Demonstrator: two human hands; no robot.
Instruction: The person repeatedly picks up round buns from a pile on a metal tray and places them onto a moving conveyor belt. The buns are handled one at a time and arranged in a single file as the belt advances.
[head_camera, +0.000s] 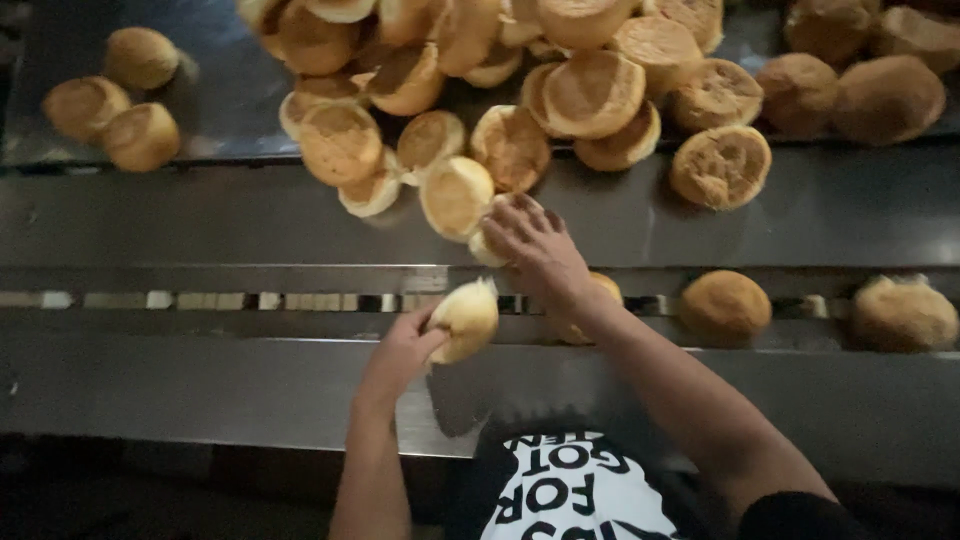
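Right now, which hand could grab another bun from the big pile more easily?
Probably the right hand: it already rests on a bun at the pile's near edge. The left hand is lower down, its fingers full with a pale bun.

1 head cam, looking down, close over steel counter (250, 215).

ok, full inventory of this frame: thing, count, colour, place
bun pile: dozens, golden-brown, heaped top centre on the steel table
loose buns: three, golden, top left
buns in channel: about three, brown, along the slotted channel, right side
bun in hand: one, pale yellow
apron: one, white with dark print, bottom centre
left hand: holds the pale bun
right hand: on a bun at the pile's edge
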